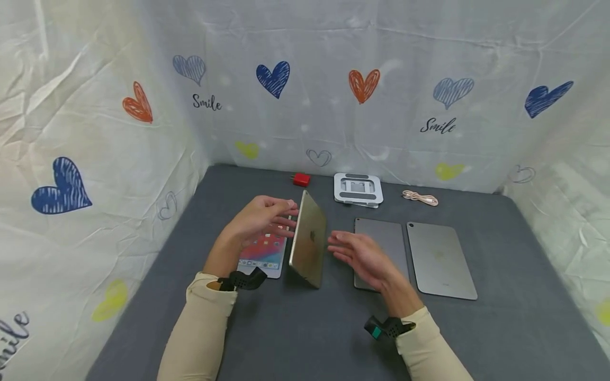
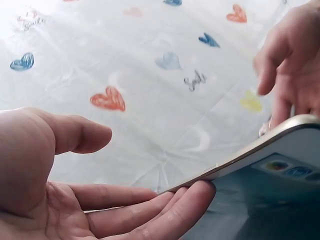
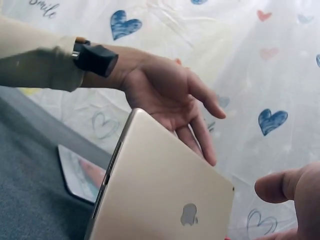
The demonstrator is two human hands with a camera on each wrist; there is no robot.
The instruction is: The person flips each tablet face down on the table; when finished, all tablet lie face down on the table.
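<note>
A gold tablet (image 1: 310,243) stands on edge on the table, leaning, its back with the apple logo turned right. My left hand (image 1: 262,219) is at its screen side; in the left wrist view the fingers (image 2: 165,212) lie straight against the tablet's rim, thumb raised away from it. My right hand (image 1: 359,254) hovers to the right of the tablet's back, fingers extended and apart from it. The right wrist view shows the gold back (image 3: 165,185) between both hands. Beneath my left hand lies a tablet with a lit screen (image 1: 259,256), partly covered by the hand.
Right of the hands, a dark grey tablet (image 1: 381,241) and a silver tablet (image 1: 440,259) lie back up, side by side. Along the rear are a red charger plug (image 1: 301,179), a folded silver stand (image 1: 358,189) and a bundled cable (image 1: 419,198). Printed cloth walls enclose the table.
</note>
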